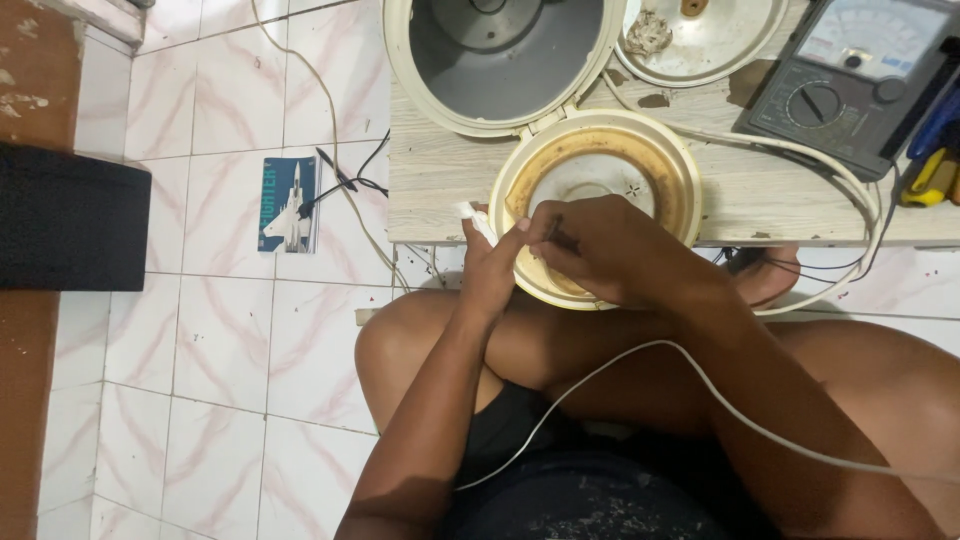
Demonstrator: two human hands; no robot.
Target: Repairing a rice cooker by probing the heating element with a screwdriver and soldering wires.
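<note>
Sitting: a person cross-legged on a tiled floor (215,330) before a low wooden table (440,185), both hands raised at its near edge
Left hand: the left hand (492,270) is clenched around a small white part (474,219), whose tip sticks up above the thumb
Right hand: the right hand (600,250) pinches a thin dark tool (560,236) between thumb and forefinger, its end hidden against the left hand's fingers
Hands together: touching each other, just over the near rim of the cooker lid
Cooker lid: a round cream cooker lid (596,175), stained brown inside, lies open and hangs over the table edge
Cooker body: the cream rice cooker body (500,60) with a grey inner well stands behind the lid, joined at the hinge
Meter: a dark analogue meter (850,85) rests at the table's right end, well apart from the hands
Cord: a white cord (700,380) runs across the lap
Booklet: a blue booklet (290,203) lies on the floor left of the table
</note>
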